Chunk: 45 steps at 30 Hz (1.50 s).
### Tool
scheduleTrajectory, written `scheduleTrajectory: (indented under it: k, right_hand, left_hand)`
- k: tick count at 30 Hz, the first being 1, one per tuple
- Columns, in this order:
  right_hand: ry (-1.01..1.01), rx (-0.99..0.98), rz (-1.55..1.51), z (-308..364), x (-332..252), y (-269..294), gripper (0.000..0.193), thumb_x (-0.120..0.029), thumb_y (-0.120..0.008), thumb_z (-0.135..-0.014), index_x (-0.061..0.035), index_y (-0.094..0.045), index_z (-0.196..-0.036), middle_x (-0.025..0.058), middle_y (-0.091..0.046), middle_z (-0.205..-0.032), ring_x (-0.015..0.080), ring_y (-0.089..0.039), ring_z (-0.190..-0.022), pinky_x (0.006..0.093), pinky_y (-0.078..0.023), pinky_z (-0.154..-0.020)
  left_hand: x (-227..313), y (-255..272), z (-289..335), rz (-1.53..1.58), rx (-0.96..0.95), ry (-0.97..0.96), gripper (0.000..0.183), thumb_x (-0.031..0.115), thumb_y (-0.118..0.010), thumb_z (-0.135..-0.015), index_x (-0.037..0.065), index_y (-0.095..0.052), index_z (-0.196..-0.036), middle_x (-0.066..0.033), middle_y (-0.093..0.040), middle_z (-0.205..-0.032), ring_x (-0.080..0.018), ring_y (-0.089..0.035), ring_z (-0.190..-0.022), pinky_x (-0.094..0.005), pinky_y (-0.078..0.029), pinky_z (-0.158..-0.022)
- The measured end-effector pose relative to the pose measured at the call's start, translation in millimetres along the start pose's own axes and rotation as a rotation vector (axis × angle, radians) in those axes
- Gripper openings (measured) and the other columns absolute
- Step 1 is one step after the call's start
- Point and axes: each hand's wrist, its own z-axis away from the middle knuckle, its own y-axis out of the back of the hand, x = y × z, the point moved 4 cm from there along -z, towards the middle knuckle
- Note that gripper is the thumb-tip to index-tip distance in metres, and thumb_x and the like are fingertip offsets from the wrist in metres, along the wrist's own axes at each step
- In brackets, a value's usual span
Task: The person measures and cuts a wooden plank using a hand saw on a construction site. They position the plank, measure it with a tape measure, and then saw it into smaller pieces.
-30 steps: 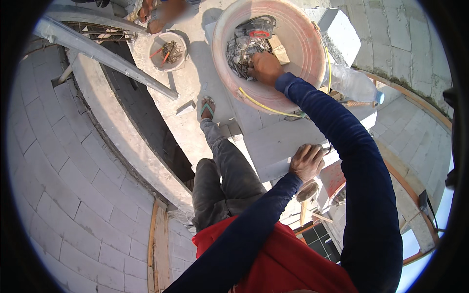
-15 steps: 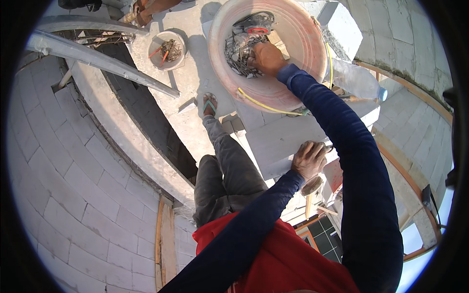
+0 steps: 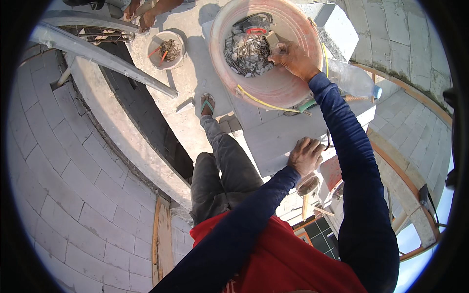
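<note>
A large whitish-pink bucket (image 3: pixel 293 93) stands on pale blocks in front of me. Inside lies a heap of nails and grey rubble (image 3: pixel 249 53), with a black and red tool (image 3: pixel 256 29) at its far side. My right hand (image 3: pixel 293 59) is over the heap's right edge, its fingers curled together; whatever they hold is too small to make out. At the near edge of a pale block (image 3: pixel 278 132), my left hand (image 3: pixel 306 155) is closed, with a dark curved piece (image 3: pixel 329 140) beside its fingertips. What sits in its grasp is hidden.
A smaller bucket (image 3: pixel 152 48) holds orange-handled pliers and nails. A clear plastic bottle (image 3: pixel 352 80) lies right of the big bucket. A metal beam (image 3: pixel 107 61) slants above a dark gap (image 3: pixel 146 112) at left. Another person's hands (image 3: pixel 146 19) show at the top.
My right hand has drawn back from the heap toward the bucket's right wall, uncovering more nails and rubble. My left hand stays by the block's edge, shifted only slightly.
</note>
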Motion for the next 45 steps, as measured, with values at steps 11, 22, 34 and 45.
scheduleTrajectory:
  k: [11,22,34,45]
  right_hand:
    - [-0.043,0.162,-0.198,1,32,-9,0.023,-0.018,-0.062,-0.097,0.0034,-0.065,-0.105,0.0173,-0.069,-0.087,0.0273,-0.072,-0.078,0.0386,-0.058,-0.063]
    - [0.082,0.441,0.802,-16,8,-28,0.043,-0.029,-0.066,-0.09,0.0088,-0.064,-0.11,0.0287,-0.071,-0.097,0.0452,-0.069,-0.095,0.0508,-0.054,-0.087]
    - [0.306,0.487,0.867,-13,-1,-40,0.027,-0.017,-0.06,-0.09,-0.0046,-0.067,-0.113,0.0232,-0.071,-0.094,0.0418,-0.069,-0.089,0.0524,-0.054,-0.081]
    - [0.318,0.311,0.867,-46,6,-35,0.018,-0.02,-0.061,-0.09,-0.0064,-0.072,-0.094,0.0207,-0.073,-0.087,0.0389,-0.071,-0.086,0.0481,-0.055,-0.081]
  left_hand:
    - [-3,4,-4,0.085,-0.072,-0.026,0.021,0.026,-0.068,-0.08,0.01,-0.075,-0.091,-0.004,-0.062,-0.104,-0.0265,-0.051,-0.109,-0.0425,-0.045,-0.094]
    - [-7,11,-7,-0.011,-0.13,-0.061,0.038,0.031,-0.071,-0.082,0.009,-0.071,-0.112,-0.0067,-0.061,-0.122,-0.0287,-0.048,-0.12,-0.0458,-0.041,-0.1]
    - [-6,14,-7,-0.12,-0.225,-0.126,0.036,0.034,-0.071,-0.082,0.015,-0.072,-0.112,-0.0041,-0.062,-0.124,-0.0274,-0.047,-0.122,-0.0462,-0.04,-0.1]
    - [-9,14,-11,0.079,-0.358,-0.037,0.024,0.033,-0.074,-0.081,0.02,-0.078,-0.1,-0.0006,-0.068,-0.11,-0.0259,-0.048,-0.118,-0.0442,-0.039,-0.1]
